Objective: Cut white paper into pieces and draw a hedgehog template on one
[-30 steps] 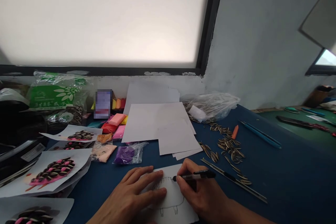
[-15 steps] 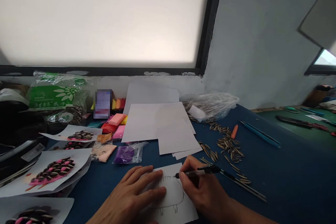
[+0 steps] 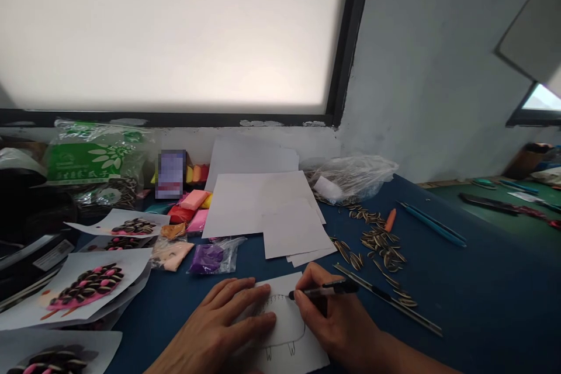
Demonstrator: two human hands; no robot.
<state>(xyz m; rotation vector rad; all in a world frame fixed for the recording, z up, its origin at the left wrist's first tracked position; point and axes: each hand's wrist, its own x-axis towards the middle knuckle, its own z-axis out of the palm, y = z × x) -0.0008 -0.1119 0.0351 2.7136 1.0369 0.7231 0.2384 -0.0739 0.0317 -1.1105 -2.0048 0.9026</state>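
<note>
A white sheet of paper (image 3: pixel 284 334) lies on the blue table in front of me, with a rounded body outline, two short legs and small scallops along its top drawn on it. My left hand (image 3: pixel 228 318) rests flat on the sheet's left part, fingers spread, covering some of the drawing. In my right hand (image 3: pixel 335 310) a black-and-clear pen (image 3: pixel 322 291) is pinched, its tip at the upper right of the outline. Just right of that hand lies a thin, dark-and-silver utility knife or similar slim tool (image 3: pixel 390 301).
Sunflower seeds (image 3: pixel 380 239) and an orange stick (image 3: pixel 391 220) lie to the right, near a blue pen-like tool (image 3: pixel 432 223). Blank sheets (image 3: pixel 249 204) are stacked ahead. Purple clay (image 3: pixel 209 258) in a bag and printed pictures (image 3: pixel 94 286) are on the left.
The pen's tip has shifted slightly left along the top of the outline, and my right hand has moved a little with it. My left hand stays in place.
</note>
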